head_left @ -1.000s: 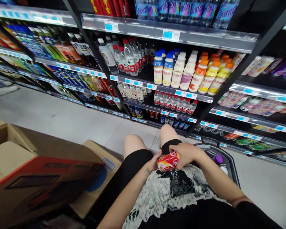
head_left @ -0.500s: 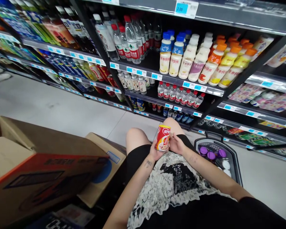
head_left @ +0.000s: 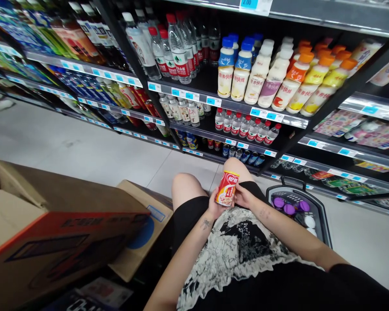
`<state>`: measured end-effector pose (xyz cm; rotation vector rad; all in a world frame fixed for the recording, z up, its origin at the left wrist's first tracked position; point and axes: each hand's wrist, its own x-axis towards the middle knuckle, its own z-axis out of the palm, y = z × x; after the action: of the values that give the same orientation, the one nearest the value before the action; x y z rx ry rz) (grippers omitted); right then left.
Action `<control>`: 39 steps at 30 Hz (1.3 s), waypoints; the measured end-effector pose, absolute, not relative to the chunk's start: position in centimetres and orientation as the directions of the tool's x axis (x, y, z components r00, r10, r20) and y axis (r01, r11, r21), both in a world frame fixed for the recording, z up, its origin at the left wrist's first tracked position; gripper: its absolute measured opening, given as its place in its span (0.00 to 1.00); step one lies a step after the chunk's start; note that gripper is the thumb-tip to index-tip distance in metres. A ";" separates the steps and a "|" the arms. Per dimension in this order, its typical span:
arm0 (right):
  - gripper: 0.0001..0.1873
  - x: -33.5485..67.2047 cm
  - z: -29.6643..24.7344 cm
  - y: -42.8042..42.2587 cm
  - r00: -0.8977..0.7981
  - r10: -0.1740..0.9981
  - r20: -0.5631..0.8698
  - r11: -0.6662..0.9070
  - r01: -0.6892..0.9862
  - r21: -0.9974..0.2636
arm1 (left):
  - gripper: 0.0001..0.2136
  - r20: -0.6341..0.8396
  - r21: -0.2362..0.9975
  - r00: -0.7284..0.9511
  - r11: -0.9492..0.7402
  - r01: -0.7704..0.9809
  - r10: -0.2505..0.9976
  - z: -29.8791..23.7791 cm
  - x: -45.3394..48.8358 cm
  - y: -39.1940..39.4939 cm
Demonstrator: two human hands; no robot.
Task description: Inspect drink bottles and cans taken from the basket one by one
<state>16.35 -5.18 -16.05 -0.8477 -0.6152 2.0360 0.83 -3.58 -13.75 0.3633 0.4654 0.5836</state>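
Note:
A red and yellow drink can (head_left: 227, 188) with a heart-shaped mark is held above my lap, tilted slightly to the right. My left hand (head_left: 215, 204) is closed round its left side and bottom. On the other side, my right hand (head_left: 243, 197) has its fingers against the can's lower right edge; part of those fingers is hidden behind it. Both forearms rest along a black and white patterned cloth (head_left: 236, 246) over my lap.
Shelves of drinks stand ahead, with milk-drink bottles (head_left: 255, 80) and red-capped water bottles (head_left: 180, 56). To my right on the floor is a black basket (head_left: 324, 222) holding purple-capped items (head_left: 289, 209). An open cardboard box (head_left: 68, 216) stands at the left.
The can has shifted slightly right and tilted a little more. My right hand has moved from loosely beside the can to gripping its right side. The view has shifted slightly.

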 end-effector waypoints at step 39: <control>0.51 16.8 -12.4 -4.8 -0.256 0.893 -0.370 -0.381 -0.868 -0.319 | 0.33 0.108 0.962 0.597 -0.236 0.140 0.795 -13.3 -0.1 -3.8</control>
<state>16.80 -4.85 -12.39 -0.5935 -0.0589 1.8701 -0.14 -3.85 -13.28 1.7264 0.7744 0.7439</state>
